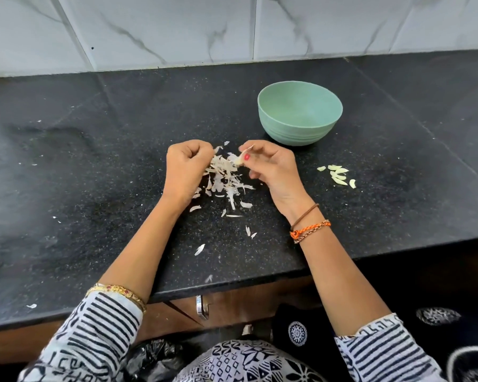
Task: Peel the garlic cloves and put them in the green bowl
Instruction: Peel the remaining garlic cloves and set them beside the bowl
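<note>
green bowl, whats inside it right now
Nothing shows inside the green bowl: the visible inner wall is bare. Its near rim hides the very bottom. The peeled cloves lie on the counter, to the right of the right hand.

One green bowl point(300, 113) stands on the counter point(94, 161). Two hands are in view, the left hand point(186, 168) and the right hand point(271, 165), and the right one pinches a single clove point(239, 159). To the right of the hands lies a loose group of peeled cloves point(338, 175); about seven can be made out, though some overlap and the exact number is unsure. Between the hands sits one pile of skins point(224, 177), too many and too tangled to count, with roughly ten more stray flakes scattered around it.
</note>
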`<state>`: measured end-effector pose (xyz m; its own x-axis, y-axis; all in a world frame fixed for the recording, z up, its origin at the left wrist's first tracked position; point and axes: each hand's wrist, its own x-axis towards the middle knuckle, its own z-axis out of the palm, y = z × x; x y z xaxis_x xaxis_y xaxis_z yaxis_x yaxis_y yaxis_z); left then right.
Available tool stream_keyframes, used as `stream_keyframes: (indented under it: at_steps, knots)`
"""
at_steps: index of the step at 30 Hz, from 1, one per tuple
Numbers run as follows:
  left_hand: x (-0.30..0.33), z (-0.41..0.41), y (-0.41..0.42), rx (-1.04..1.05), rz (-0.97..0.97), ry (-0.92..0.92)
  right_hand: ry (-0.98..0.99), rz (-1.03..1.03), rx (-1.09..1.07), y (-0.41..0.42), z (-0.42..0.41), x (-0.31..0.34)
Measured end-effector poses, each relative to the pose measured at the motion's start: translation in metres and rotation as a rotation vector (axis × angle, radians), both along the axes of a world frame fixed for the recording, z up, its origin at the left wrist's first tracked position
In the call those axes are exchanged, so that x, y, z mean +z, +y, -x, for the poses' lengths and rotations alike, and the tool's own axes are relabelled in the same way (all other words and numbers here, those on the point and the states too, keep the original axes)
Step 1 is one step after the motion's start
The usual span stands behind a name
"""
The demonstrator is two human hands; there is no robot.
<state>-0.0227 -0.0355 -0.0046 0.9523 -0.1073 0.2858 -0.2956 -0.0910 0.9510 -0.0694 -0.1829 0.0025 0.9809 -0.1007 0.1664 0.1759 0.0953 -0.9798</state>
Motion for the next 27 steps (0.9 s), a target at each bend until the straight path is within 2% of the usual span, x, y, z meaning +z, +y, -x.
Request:
stream_keyframes:
  at_steps: [2, 5, 7, 12, 16, 23, 27]
  knots:
    - [0.0, 0.0, 0.003, 0.05, -0.042, -0.029, 0.042, -0.07, -0.025, -0.003, 0.0, -0.001]
    - [-0.002, 0.003, 0.001, 0.02, -0.258, -0.113, 0.064, 0.036, -0.131, -0.001, 0.001, -0.002]
    - [-0.005, 0.005, -0.002, -0.038, -0.33, -0.125, 0.027, 0.102, -0.215, 0.001, 0.001, -0.004]
    - [-0.002, 0.006, -0.003, -0.13, -0.169, -0.02, -0.088, 0.301, -0.325, 0.001, -0.002, -0.013]
    - [0.0, 0.007, -0.005, -0.153, -0.134, -0.001, -0.119, 0.425, -0.367, 0.003, -0.003, -0.016]
    - [0.001, 0.011, -0.01, -0.162, -0.074, 0.034, -0.242, 0.537, -0.499, 0.008, 0.001, -0.016]
    - [0.0, 0.009, -0.009, -0.12, -0.039, 0.082, -0.295, 0.553, -0.477, 0.01, 0.002, -0.016]
